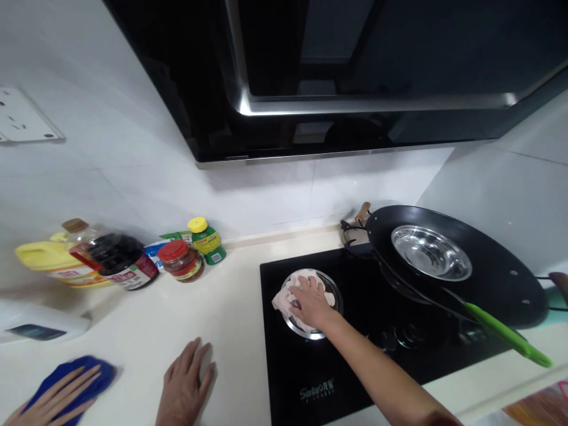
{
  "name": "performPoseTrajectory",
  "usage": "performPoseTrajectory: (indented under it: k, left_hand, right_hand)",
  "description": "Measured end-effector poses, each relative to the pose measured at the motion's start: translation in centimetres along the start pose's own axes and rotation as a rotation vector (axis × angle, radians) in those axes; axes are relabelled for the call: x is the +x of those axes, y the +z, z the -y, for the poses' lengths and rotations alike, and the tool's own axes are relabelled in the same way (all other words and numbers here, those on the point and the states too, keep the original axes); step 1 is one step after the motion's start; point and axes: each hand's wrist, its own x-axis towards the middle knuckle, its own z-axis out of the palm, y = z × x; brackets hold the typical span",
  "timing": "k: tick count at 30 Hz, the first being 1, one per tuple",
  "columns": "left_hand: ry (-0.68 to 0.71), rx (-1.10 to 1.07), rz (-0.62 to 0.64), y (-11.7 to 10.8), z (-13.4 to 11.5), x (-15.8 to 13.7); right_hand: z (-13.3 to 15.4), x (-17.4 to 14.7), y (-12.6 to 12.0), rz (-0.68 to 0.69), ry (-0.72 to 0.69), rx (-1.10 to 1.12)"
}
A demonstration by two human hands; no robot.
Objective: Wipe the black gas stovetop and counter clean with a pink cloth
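Observation:
My right hand (310, 302) presses down on a crumpled pinkish-white cloth (283, 302), its fingers bent over it. The cloth lies across the round metal burner ring (338, 290) at the left of the black glass stove (306, 367); it hides much of the burner. My left hand (189, 381) rests palm down on the pale countertop (239, 331), left of the stove, with fingers apart and nothing held. At the lower left, another person's hand (62, 399) lies flat on a blue cloth (95, 378).
A black wok (497, 284) holding a metal bowl (430, 251) and a green-handled utensil (506, 334) sits on the right burner. Along the wall stand a red-lidded jar (181, 260), a yellow-capped bottle (207, 241) and a dark sauce bottle (124, 260). The range hood (355, 106) hangs overhead.

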Motion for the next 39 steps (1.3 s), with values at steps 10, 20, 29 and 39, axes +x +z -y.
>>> performPoseTrajectory:
  k: [10,20,29,39]
  left_hand:
    - [-0.015,0.009,0.011,-0.4,0.0,0.1]
    - [-0.021,0.002,0.008,-0.3,-0.5,0.4]
    - [-0.013,-0.004,-0.005,-0.3,-0.5,0.5]
    - [0.000,0.019,-0.010,0.2,-0.2,0.3]
  right_hand:
    - [-3.6,3.4,-2.4,-0.031,0.110,-0.051]
    - [-6.5,-5.1,-1.4,0.021,0.241,-0.069]
    - [2.7,-6.5,3.0,0.007,0.018,0.055]
    - [10.7,-6.9,7.1,0.185,-0.099,0.634]
